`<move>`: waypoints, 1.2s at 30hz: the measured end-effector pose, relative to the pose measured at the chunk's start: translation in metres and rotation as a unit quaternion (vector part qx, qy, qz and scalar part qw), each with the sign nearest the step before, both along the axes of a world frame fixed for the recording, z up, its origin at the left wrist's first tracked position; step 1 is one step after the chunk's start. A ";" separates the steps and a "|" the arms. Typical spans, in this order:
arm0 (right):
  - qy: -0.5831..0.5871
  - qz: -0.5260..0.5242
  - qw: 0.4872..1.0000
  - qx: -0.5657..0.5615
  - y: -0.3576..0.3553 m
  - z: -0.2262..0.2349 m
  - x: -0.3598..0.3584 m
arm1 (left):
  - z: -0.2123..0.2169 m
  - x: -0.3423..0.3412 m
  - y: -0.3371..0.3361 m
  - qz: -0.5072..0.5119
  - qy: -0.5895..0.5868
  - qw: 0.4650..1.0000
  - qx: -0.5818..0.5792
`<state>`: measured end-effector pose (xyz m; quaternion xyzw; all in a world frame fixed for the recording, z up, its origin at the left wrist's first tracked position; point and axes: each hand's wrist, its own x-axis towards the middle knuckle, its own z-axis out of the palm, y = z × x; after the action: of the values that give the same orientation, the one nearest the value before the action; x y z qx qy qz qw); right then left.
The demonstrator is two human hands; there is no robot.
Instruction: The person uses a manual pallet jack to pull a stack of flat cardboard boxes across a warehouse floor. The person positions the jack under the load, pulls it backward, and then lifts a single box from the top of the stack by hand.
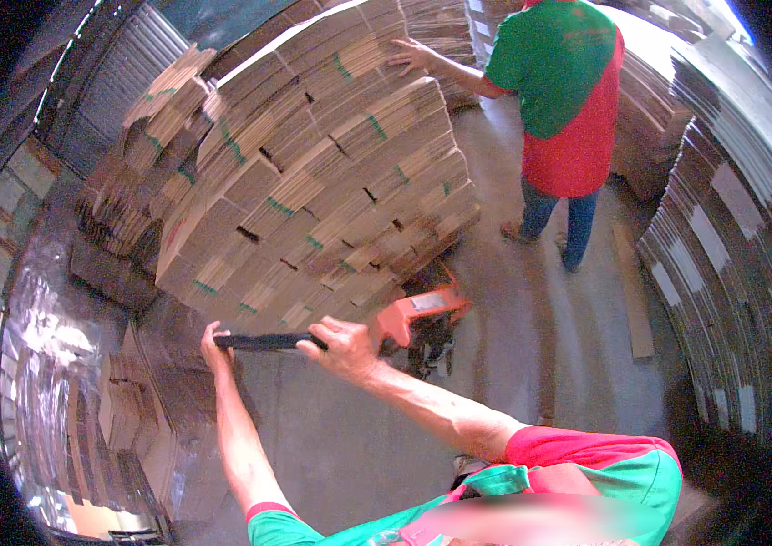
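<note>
A black bar-shaped handle lies across the space in front of me, gripped at both ends. My left hand is closed around its left end. Closed over the right end is my right hand, its fingers curled onto the bar. Just beyond my right hand stands the orange body of what looks like a pallet jack; how the bar joins it is hidden. Behind it rises a tall load of flattened cardboard boxes, stacked in bundles with green marks along their edges.
A co-worker in a green and red shirt stands at the far right, one hand touching the load. Tall cardboard stacks line the right side. More cardboard and shiny wrapped goods stand at left. A flat strip lies on the concrete floor.
</note>
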<state>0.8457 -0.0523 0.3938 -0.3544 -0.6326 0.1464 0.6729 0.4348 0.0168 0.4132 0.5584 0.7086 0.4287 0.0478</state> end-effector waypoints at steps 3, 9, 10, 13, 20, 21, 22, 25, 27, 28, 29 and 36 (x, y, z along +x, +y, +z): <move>-0.013 -0.031 0.999 -0.011 -0.004 0.003 -0.004 | -0.008 -0.003 0.011 -0.035 0.038 0.998 0.024; -0.017 -0.072 0.996 -0.055 0.005 0.028 -0.002 | 0.010 0.023 0.041 -0.064 0.102 0.992 0.026; -0.022 -0.072 0.995 -0.060 0.011 0.032 0.000 | 0.013 0.027 0.048 -0.074 0.152 0.985 0.033; -0.024 -0.083 0.994 -0.061 0.032 0.038 0.010 | 0.018 0.042 0.067 -0.077 0.203 0.975 0.045; -0.018 -0.129 0.990 -0.047 0.099 0.035 0.049 | 0.033 0.096 0.081 -0.076 0.179 0.980 0.047; -0.011 -0.139 0.989 -0.038 0.112 0.035 0.057 | 0.036 0.105 0.079 -0.079 0.161 0.982 0.052; -0.004 -0.151 0.988 -0.031 0.125 0.036 0.066 | 0.040 0.116 0.079 -0.069 0.127 0.989 0.031; 0.009 -0.135 0.989 -0.054 0.163 0.034 0.095 | 0.046 0.142 0.077 -0.044 0.189 0.980 0.031; 0.004 -0.113 0.991 -0.075 0.188 0.032 0.108 | 0.049 0.159 0.080 -0.018 0.219 0.974 0.063; -0.006 -0.106 0.989 -0.099 0.200 0.031 0.115 | 0.051 0.166 0.081 -0.017 0.213 0.971 0.106; 0.003 -0.090 0.993 -0.083 0.212 0.029 0.120 | 0.052 0.176 0.083 -0.009 0.205 0.968 0.144; 0.040 0.003 0.996 -0.080 0.323 0.001 0.175 | 0.039 0.269 0.080 0.075 0.212 0.948 0.227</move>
<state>1.0209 0.2711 0.3945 -0.3989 -0.5923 0.2128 0.6669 0.7041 0.0972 0.4524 0.5777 0.6259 0.4526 -0.2639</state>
